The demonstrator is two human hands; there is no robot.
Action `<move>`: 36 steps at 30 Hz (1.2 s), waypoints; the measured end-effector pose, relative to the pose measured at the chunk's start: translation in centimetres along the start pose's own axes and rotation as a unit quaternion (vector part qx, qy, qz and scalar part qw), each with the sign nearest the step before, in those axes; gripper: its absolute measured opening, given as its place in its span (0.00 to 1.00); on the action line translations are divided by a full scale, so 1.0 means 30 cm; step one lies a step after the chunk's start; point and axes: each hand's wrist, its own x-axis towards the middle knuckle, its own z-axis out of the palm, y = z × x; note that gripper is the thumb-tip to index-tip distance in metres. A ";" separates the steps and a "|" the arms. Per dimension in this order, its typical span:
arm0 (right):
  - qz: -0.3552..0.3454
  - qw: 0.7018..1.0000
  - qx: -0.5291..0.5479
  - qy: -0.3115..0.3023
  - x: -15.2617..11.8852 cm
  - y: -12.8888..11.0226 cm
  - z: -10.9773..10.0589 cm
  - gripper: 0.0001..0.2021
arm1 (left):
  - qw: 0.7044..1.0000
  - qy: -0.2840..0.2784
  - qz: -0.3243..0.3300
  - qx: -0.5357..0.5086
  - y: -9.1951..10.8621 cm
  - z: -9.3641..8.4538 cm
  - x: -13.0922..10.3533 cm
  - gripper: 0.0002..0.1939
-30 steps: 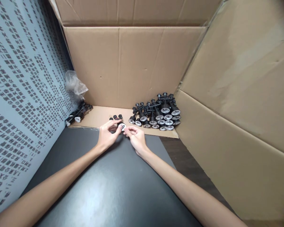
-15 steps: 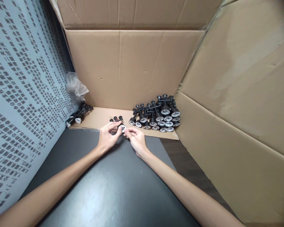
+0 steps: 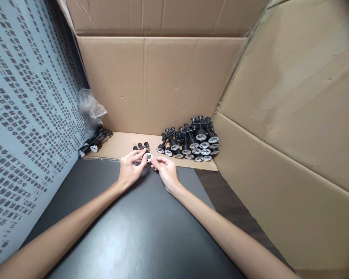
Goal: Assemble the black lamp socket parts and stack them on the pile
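A small model street lamp (image 3: 147, 156), black with a round white-rimmed end facing me, is gripped by my left hand (image 3: 130, 167). Several dark heads on its far side point away from me, past my fingers. My right hand (image 3: 166, 172) is closed, thumb and fingertips pinched at the right edge of the round end; whether a small part sits between them is too small to tell. Just right of my hands, a pile of similar black pieces (image 3: 194, 143) with pale round ends lies stacked on a cardboard strip.
More black pieces (image 3: 96, 141) lie at the left end of the cardboard strip (image 3: 122, 139), below a clear plastic bag (image 3: 90, 104). Cardboard walls (image 3: 163, 85) rise behind and to the right. A printed blue-grey panel (image 3: 31, 116) stands left. The dark mat (image 3: 139, 232) spreads beneath my arms.
The whole view has shifted slightly, so everything sits a little further left. Both hands keep nearly the same pose around the round end.
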 end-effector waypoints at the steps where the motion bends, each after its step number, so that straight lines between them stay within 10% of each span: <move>1: 0.001 1.000 0.000 0.001 0.000 0.000 0.000 0.20 | 1.000 0.001 0.002 0.004 -0.001 0.000 0.000 0.16; 36: -0.083 0.996 0.009 -0.011 -0.022 -0.017 0.011 0.16 | 0.999 0.010 -0.007 -0.030 -0.010 0.008 0.000 0.18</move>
